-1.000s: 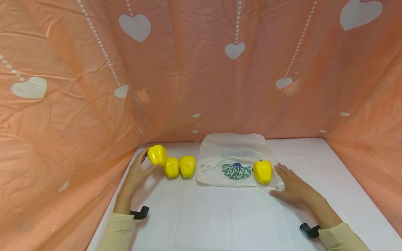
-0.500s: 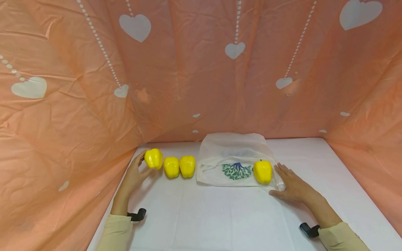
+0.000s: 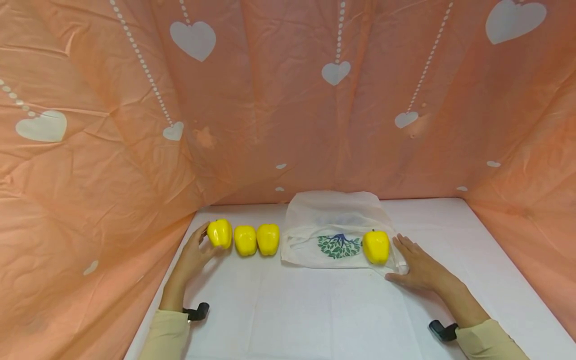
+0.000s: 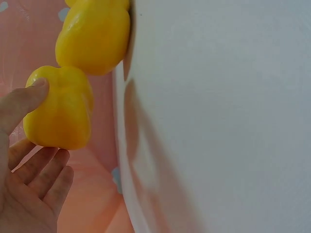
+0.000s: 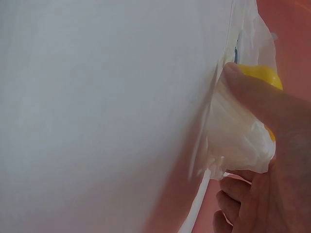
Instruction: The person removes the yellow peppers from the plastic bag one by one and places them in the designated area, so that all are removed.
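Observation:
In the head view my left hand [image 3: 193, 257] holds a yellow bell pepper [image 3: 220, 234] at the left end of a row, thumb on one side and fingers on the other. Two more peppers, a middle one [image 3: 245, 240] and a right one [image 3: 268, 239], stand beside it. The left wrist view shows the thumb against the held pepper [image 4: 60, 114]. A white cloth bag [image 3: 310, 255] with a tree print lies flat, another pepper [image 3: 376, 247] on its right part. My right hand [image 3: 420, 267] rests at the bag's right edge with straight fingers; its thumb touches the bag [image 5: 238, 131] in the right wrist view.
Everything lies on a white-covered table [image 3: 306, 310]. An orange curtain [image 3: 270, 115] with white hearts encloses the back and both sides, close behind the bag and the pepper row.
My left hand has moved the held pepper slightly left and down, leaving a small gap beside the middle pepper. The right hand and the bag stay where they were.

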Motion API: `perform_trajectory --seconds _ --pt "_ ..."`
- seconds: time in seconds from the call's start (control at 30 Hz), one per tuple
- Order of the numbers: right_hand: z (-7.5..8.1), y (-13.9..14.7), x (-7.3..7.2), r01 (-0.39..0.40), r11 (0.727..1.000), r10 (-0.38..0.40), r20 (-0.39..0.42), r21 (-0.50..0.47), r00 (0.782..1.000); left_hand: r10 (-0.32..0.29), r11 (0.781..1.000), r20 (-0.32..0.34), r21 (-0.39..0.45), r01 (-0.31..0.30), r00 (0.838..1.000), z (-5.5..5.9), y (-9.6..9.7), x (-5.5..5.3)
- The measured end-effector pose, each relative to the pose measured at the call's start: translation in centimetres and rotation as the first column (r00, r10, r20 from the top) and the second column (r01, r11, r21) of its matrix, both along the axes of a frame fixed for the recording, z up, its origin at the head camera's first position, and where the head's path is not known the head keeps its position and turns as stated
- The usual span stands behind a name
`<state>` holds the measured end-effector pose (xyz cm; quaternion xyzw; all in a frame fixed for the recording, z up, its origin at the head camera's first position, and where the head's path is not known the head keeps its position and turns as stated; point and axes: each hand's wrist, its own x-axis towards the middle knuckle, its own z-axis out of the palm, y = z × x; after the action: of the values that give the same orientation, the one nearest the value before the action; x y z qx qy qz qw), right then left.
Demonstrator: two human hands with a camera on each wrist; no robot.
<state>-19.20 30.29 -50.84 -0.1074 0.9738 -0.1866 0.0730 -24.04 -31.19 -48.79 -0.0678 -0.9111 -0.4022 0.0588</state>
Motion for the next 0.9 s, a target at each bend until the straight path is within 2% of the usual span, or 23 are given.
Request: perform_trajectory --seconds 0.33,0.57,0.9 --pt "-0.1 0.0 0.1 0.000 1.000 0.000 -0.004 -0.001 1.000 0.029 0.999 0.042 -0.024 -0.028 0.999 -1.0 -0.1 -0.2" --pt "-0.2 0.1 0.0 -0.008 1.000 0.008 -0.014 -0.001 1.000 0.024 0.998 0.073 -0.057 -0.020 0.997 -1.3 -0.1 -0.1" --pt "0.0 0.0 0.1 -0.002 1.000 0.002 -0.016 0.001 1.000 0.014 0.999 0.054 -0.052 -0.012 0.998 -1.8 0.0 -0.1"
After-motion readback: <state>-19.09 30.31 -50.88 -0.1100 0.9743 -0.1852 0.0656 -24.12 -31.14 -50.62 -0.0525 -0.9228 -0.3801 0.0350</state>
